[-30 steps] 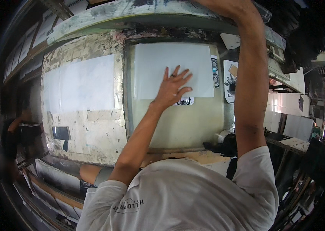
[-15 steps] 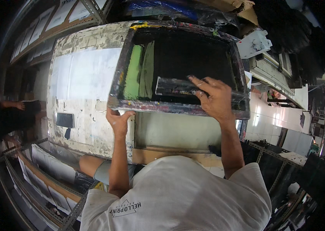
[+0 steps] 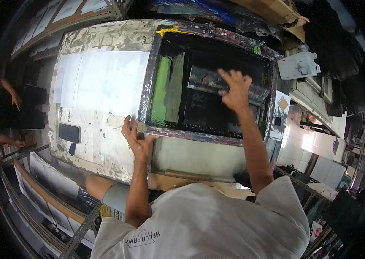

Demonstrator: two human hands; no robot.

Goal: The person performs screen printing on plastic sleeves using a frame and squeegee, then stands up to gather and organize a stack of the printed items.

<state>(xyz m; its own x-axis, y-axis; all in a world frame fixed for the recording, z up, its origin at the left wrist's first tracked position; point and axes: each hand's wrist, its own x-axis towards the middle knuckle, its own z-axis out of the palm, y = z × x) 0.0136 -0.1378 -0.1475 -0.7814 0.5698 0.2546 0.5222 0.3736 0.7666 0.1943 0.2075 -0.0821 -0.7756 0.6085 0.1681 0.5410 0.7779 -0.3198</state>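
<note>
Frame [image 3: 191, 136] contains squeegee [image 3: 202, 80]; right hand [image 3: 236, 96] over it, grip unclear; left hand [image 3: 139, 142] spread at corner.

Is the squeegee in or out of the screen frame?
In: the squeegee lies across the dark mesh, within the paint-stained edges of the frame, with the right hand on it.

A dark frame [image 3: 191, 135] smeared yellow, red and green holds black, green-banded mesh [image 3: 206, 116]; the paper [image 3: 104, 80] shows white.
</note>
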